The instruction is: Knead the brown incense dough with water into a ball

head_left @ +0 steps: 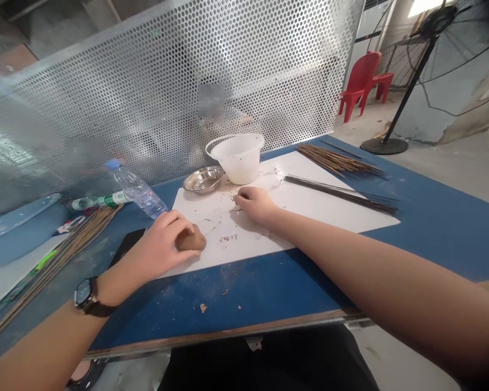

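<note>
My left hand [165, 239], with a watch at the wrist, is wrapped round a brown clay-like lump [194, 239] at the near left of a white sheet [261, 233]. Farther in on that sheet, my right hand [255, 203] rests with its fingers curled together. Whatever lies between those fingertips, if anything, is hidden. Just behind the right hand stands a white plastic bucket [242, 157]. A shallow steel bowl [204, 180] sits to its left. Brown crumbs are scattered on the sheet between my hands.
Dark thin sticks [342, 194] and thicker brown sticks [334, 162] lie at the right. A water bottle [138, 190], more long sticks [65, 255] and a blue basin [20, 222] are at the left. A perforated metal screen [167, 87] rises behind the blue table [269, 293].
</note>
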Tool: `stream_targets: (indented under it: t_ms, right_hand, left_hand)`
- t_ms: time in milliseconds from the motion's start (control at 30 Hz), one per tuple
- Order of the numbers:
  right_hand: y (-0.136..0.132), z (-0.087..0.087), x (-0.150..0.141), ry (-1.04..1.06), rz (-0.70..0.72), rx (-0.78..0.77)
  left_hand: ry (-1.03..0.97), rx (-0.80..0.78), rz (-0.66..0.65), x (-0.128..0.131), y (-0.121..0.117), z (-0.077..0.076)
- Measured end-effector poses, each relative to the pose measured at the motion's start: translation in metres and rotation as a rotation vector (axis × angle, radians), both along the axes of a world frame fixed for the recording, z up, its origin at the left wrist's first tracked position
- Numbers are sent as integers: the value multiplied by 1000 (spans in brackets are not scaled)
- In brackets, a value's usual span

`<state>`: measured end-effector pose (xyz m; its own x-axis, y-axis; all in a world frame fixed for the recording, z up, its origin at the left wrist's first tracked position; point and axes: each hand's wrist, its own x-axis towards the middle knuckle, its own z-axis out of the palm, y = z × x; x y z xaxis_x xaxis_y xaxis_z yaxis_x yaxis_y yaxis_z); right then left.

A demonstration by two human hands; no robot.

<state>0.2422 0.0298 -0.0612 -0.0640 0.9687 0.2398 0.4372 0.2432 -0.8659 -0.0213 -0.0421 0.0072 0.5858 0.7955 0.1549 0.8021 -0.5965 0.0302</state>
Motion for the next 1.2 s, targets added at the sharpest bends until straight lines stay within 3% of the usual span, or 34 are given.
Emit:
stream_targets:
  t_ms: [133, 233, 367, 600, 833, 1033, 1200]
  right_hand:
    - [-1, 0, 0, -8, 1, 0]
    - [0, -1, 1, -1, 2, 7]
    - [2, -3, 1, -11, 5, 15]
    - [4, -4, 0, -50, 8, 33]
    - [2, -3, 1, -57, 11, 42]
    - [2, -3, 0, -47, 10, 34]
    - [1, -2, -1, -35, 33, 46]
  left_hand:
    - [34, -25, 127, -8, -3, -6]
    - [68, -122, 117, -4, 6, -11]
    - [47, -189, 51, 16, 17, -9]
    - [54, 90, -94, 52, 25, -16]
    - [54, -87, -322, 45, 14, 1]
    - [12, -98, -173, 24, -1, 6]
    - [-23, -62, -137, 48, 13, -10]
